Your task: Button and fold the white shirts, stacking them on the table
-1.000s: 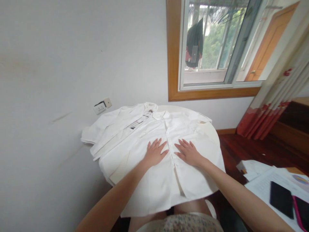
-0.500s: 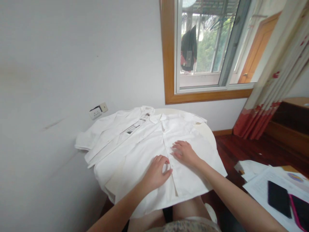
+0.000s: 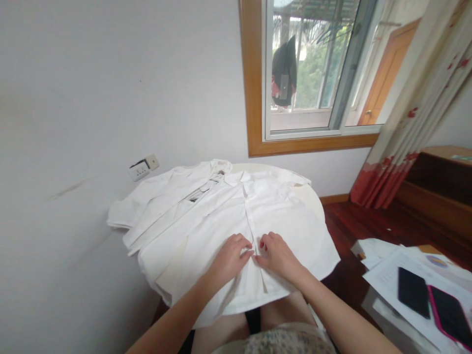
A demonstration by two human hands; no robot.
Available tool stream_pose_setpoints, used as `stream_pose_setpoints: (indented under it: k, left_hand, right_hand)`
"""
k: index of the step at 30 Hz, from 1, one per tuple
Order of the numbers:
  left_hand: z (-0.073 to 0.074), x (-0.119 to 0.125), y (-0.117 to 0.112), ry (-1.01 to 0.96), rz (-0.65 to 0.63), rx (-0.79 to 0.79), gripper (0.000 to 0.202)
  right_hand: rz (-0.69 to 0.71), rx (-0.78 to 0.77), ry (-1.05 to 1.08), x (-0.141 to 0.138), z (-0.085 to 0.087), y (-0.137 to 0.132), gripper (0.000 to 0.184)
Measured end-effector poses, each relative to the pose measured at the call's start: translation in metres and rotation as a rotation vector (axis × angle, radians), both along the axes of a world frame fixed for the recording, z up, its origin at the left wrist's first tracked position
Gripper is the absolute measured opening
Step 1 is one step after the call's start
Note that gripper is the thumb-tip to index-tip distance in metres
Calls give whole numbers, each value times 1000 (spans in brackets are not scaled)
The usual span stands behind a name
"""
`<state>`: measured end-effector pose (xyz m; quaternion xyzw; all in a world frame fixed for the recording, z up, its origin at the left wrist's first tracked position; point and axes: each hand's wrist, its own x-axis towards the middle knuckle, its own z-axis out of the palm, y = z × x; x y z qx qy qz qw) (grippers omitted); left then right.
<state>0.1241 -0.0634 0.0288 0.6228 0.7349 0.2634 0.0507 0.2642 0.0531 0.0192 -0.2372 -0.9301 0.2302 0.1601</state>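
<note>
A white button-up shirt (image 3: 291, 216) lies spread face up, its collar at the far side and its hem hanging over the near edge of the round table (image 3: 315, 205). My left hand (image 3: 229, 256) is closed at the front placket, thumb and fingertips pinching the fabric. Just opposite, my right hand (image 3: 279, 258) has its fingers curled in on the other side of the placket, also gripping cloth. The fingertips nearly meet; any button between them is too small to make out. Another white shirt (image 3: 158, 191) lies to the left, partly beneath the first.
A wall with a socket (image 3: 139, 170) borders the table on the left, and a window (image 3: 302, 73) is beyond it. To the right, papers (image 3: 383, 275) carry a black phone (image 3: 413, 292) and a pink-edged phone (image 3: 450, 314). A curtain (image 3: 391, 162) hangs at the right.
My right hand has moved down and left along the shirt, from lying flat to pinching at the placket. My left hand has closed its fingers. The view has shifted slightly.
</note>
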Motion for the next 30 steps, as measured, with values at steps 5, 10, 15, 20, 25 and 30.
stream_pose_setpoints:
  k: [5,10,15,20,25,30]
  left_hand:
    - [3,8,5,80,73,-62,10]
    - [-3,9,11,77,139,-70,8]
    - [-6,0,19,-312,195,-60,12]
    - [3,-1,24,-855,240,-112,25]
    - [2,3,23,-919,220,-118,38]
    - [0,-1,20,-966,182,-119,41]
  right_hand:
    - [0,-36,-59,-4,3,2,16]
    - [22,-103,-56,-8,-1,12,8]
    - [85,-363,100,-3,0,29,7]
    - [80,-660,313,1,1,36,16]
    - [96,-819,310,-2,-8,32,22]
    - [105,-879,311,-2,-16,34,24]
